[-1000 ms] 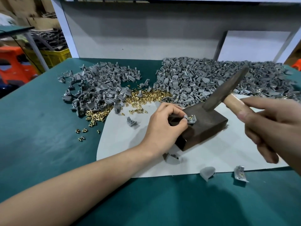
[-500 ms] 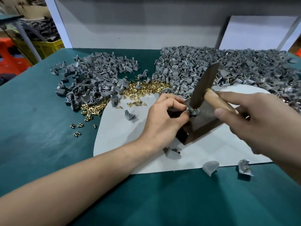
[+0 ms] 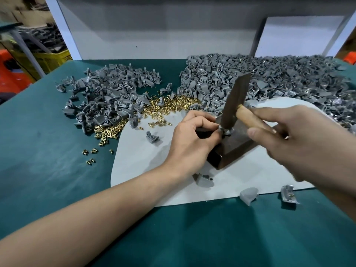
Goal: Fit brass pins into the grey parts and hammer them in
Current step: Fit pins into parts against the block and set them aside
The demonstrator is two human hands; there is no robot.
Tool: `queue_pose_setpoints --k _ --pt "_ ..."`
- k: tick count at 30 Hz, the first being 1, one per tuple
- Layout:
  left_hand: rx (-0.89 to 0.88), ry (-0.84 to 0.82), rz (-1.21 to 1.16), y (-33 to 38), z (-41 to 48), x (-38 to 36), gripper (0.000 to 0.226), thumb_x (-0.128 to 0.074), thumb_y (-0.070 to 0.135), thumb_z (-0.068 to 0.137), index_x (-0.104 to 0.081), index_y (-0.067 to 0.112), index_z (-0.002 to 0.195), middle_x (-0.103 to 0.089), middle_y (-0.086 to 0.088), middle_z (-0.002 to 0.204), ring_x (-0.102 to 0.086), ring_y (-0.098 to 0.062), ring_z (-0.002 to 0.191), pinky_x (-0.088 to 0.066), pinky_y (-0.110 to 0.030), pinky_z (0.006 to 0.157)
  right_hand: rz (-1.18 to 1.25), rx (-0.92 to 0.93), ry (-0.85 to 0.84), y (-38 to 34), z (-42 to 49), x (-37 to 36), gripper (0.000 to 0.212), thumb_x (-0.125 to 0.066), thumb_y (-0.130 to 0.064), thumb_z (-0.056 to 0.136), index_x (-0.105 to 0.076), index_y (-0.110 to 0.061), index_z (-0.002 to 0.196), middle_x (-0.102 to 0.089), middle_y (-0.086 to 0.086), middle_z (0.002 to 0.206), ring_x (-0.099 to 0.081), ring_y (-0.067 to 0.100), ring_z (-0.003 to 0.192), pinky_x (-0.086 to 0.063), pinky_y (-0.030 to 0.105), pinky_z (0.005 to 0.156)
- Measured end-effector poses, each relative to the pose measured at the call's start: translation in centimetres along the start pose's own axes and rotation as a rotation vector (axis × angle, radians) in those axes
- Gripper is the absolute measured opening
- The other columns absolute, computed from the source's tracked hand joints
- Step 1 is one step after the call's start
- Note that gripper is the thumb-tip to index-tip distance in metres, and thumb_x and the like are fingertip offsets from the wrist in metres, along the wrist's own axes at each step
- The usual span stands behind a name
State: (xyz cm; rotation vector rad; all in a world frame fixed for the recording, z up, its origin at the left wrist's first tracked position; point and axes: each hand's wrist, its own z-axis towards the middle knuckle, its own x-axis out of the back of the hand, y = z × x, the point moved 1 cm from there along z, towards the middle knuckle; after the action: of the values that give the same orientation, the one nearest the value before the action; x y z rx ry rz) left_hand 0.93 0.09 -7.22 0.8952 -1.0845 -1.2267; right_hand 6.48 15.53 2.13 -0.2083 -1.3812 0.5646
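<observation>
blurred right hand (image 3: 300, 143), grey part (image 3: 229, 131) mostly hidden beneath hammer (image 3: 236, 99)

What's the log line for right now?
left hand pinches grey part on block | right hand grips hammer | its head on part

Yellow crate (image 3: 56, 59) near what may be an orange stool (image 3: 12, 74).

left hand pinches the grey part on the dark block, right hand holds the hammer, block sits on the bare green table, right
Not quite. The head view shows the dark block on the pale sheet, not the bare green table. The rest holds: left hand pinches the grey part on it, right hand holds the hammer.
</observation>
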Motion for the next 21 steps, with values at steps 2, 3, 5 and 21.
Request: queue_pose_setpoints --k 2,3,5,21 --pt "-0.009 -0.007 -0.006 -0.1 0.0 0.0 0.02 -0.072 -0.002 0.08 -0.067 0.015 0.071 -0.059 0.009 0.094 -0.056 0.005 0.087 -0.043 -0.009 0.082 0.0 0.005 -0.034 0.2 -0.1 -0.1 0.035 -0.043 -0.047 0.077 -0.054 -0.029 0.105 -0.058 -0.013 0.057 -0.05 0.008 0.036 -0.038 0.032 0.036" --pt "-0.006 -0.009 -0.012 -0.1 0.0 0.0 0.019 -0.072 -0.001 0.08 -0.068 0.015 0.071 -0.059 0.009 0.095 -0.056 0.007 0.086 -0.044 -0.009 0.082 0.023 0.019 0.008 0.2 0.0 0.2 0.035 -0.043 -0.048 0.078 -0.052 -0.033 0.108 -0.058 -0.011 0.055 -0.049 0.011 0.032 -0.036 0.029 0.031" --pt "0.001 -0.008 -0.013 -0.2 0.1 0.0 0.017 -0.072 0.0 0.08 -0.068 0.014 0.072 -0.059 0.011 0.095 -0.055 0.009 0.085 -0.044 -0.008 0.081 0.09 0.003 0.053 0.4 0.1 0.7 0.033 -0.045 -0.05 0.081 -0.054 -0.031 0.107 -0.055 -0.005 0.048 -0.045 0.016 0.025 -0.034 0.02 0.029" --pt "0.027 0.013 0.012 0.0 -0.2 0.0 0.005 -0.073 0.004 0.08 -0.071 0.006 0.076 -0.061 0.01 0.096 -0.056 0.009 0.086 -0.042 -0.006 0.077 0.45 -0.039 0.158 3.6 0.8 0.9 0.038 -0.048 -0.052 0.079 -0.061 -0.025 0.101 -0.046 0.002 0.043 -0.041 0.021 0.024 -0.033 0.012 0.037"
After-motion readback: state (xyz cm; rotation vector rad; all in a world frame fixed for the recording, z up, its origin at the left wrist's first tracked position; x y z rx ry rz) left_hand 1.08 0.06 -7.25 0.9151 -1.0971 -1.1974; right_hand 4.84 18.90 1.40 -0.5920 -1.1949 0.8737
